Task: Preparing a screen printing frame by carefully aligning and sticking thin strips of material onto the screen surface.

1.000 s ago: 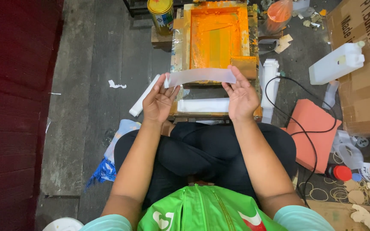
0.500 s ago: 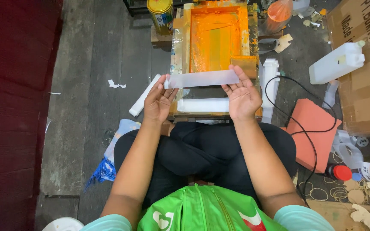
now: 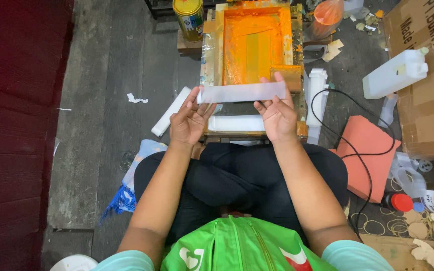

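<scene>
- A translucent white strip is held level by both ends, just above the near edge of the orange-inked printing frame.
- Its left end is pinched by the left hand, its right end by the right hand — fingers closed on it.
- A white block is seen just nearer, under the hands.
- Further out: a yellow can far left, a white jug off right.

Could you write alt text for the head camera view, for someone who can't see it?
Seen from above, a seated person's left hand and right hand hold a long translucent white plastic strip by its ends over an orange-inked wooden screen-printing frame. A yellow tin can, a white plastic jug and a black cable lie around on the grey floor.
</scene>
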